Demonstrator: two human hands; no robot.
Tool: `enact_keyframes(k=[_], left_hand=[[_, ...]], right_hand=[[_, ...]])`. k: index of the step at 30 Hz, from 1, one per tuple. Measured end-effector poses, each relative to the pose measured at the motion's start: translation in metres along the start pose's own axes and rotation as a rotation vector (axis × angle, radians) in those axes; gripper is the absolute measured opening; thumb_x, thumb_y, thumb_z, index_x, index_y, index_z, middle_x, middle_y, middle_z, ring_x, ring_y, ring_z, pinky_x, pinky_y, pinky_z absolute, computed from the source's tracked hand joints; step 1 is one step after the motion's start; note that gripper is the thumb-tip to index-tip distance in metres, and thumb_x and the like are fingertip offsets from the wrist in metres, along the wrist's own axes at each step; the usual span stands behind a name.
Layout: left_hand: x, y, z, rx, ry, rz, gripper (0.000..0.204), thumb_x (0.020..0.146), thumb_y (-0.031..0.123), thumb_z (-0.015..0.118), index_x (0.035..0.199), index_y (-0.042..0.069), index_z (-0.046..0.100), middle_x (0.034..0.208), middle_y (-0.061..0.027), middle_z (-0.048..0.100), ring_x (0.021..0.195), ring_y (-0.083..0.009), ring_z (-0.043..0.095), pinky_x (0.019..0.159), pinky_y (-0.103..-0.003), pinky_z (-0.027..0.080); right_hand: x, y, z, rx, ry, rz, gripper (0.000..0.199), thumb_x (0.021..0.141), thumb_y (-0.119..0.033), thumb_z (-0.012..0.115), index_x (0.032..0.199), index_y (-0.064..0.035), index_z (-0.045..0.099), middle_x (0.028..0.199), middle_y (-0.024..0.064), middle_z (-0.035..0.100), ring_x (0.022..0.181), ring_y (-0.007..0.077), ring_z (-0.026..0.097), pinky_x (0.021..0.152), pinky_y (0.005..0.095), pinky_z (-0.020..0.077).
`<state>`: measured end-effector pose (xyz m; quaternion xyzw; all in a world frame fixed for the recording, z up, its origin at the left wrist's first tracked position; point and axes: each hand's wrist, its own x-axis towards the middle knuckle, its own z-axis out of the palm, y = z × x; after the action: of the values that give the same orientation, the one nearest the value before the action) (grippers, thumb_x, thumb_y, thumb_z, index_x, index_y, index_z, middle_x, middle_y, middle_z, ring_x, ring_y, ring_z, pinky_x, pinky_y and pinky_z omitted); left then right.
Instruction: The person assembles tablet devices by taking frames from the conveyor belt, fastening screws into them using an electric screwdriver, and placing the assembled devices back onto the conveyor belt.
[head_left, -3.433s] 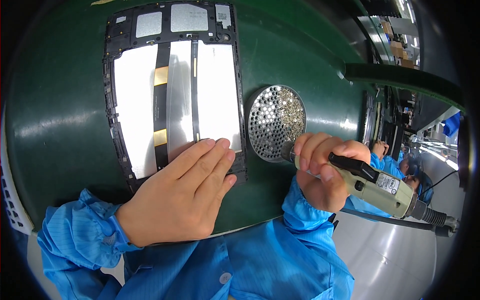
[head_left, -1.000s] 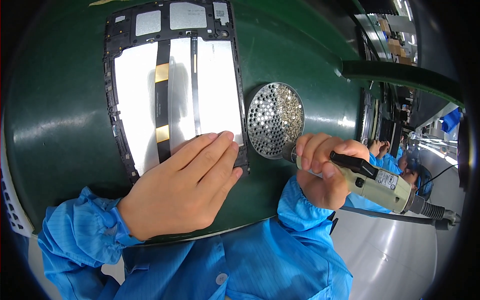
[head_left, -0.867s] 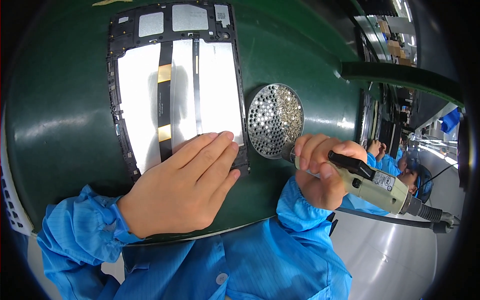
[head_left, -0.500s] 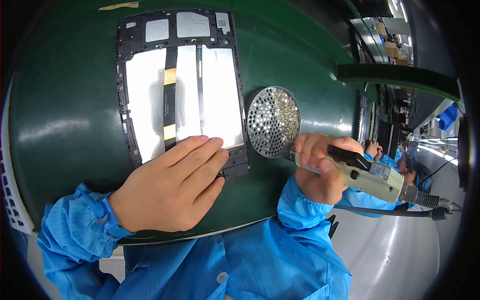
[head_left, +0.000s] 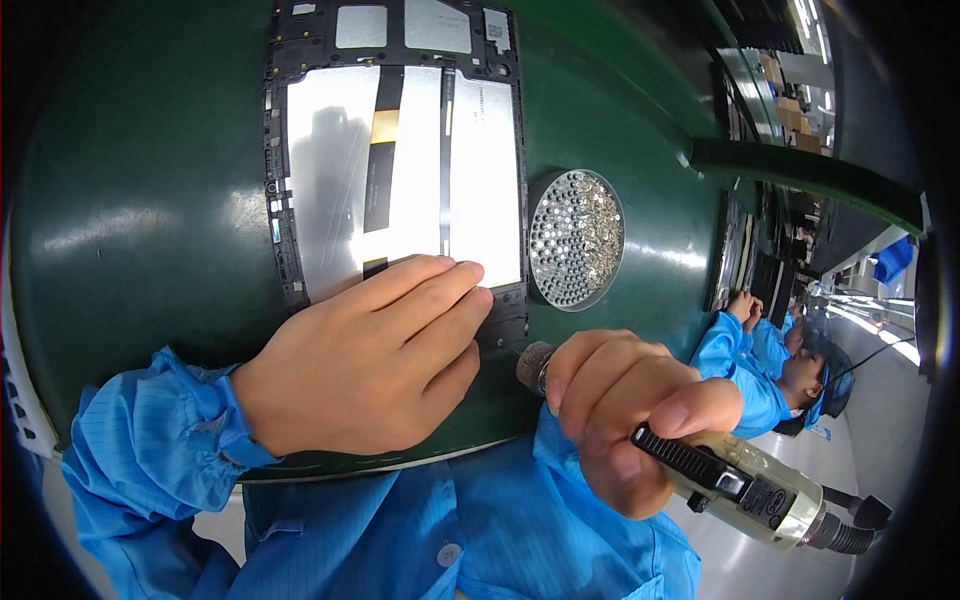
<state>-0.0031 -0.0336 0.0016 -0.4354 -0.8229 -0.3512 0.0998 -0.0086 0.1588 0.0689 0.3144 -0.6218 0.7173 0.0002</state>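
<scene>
At the far left a blue sleeve (head_left: 150, 440) leads to the left hand (head_left: 365, 365), which lies flat, palm down, on the near end of an open tablet back frame (head_left: 400, 160) resting on the dark green table (head_left: 130, 200); its fingers (head_left: 430, 290) are stretched out and pressed close together, gripping nothing, seemingly to pin the frame so it cannot slide. The frame runs away from the person, showing silvery panels, a dark ribbon strip with a gold patch, and a black border. Just right of it, near but apart from both hands, sits a round perforated screw tray (head_left: 576, 238) full of small bright screws, placed within easy reach of the tool. Further right, the right hand (head_left: 625, 415) is wrapped around an electric screwdriver (head_left: 735, 485), fingers curled tight about its body, with the tool's knurled nose close to the frame's near right corner. At the far right, another person in blue works at the same line
</scene>
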Motion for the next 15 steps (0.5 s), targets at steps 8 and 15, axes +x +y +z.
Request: enact_keyframes(k=[8,15], left_hand=[[0.0007,0.0004,-0.0012,-0.013,-0.005,-0.006,0.011,0.076,0.01,0.067,0.083,0.001,0.069,0.109,-0.0192,0.062,0.109,-0.0336,0.057,0.097,-0.042,0.045],[0.0005,0.0009,0.0007,-0.007,0.011,-0.018,0.011,0.076,0.01,0.068,0.083,0.001,0.069,0.108,-0.0187,0.063,0.108,-0.0329,0.058,0.095,-0.041,0.046]], right_hand=[[0.0006,0.0042,0.0031,0.016,-0.023,0.03,0.036,0.072,0.008,0.059,0.105,0.0018,0.047,0.065,0.0115,0.055,0.053,0.0224,0.055,0.054,0.0393,0.05],[-0.0011,0.0067,0.0074,-0.087,-0.035,0.049,0.033,0.076,-0.003,0.059,0.106,-0.0062,0.044,0.063,0.005,0.051,0.051,0.0175,0.052,0.049,0.034,0.0458]])
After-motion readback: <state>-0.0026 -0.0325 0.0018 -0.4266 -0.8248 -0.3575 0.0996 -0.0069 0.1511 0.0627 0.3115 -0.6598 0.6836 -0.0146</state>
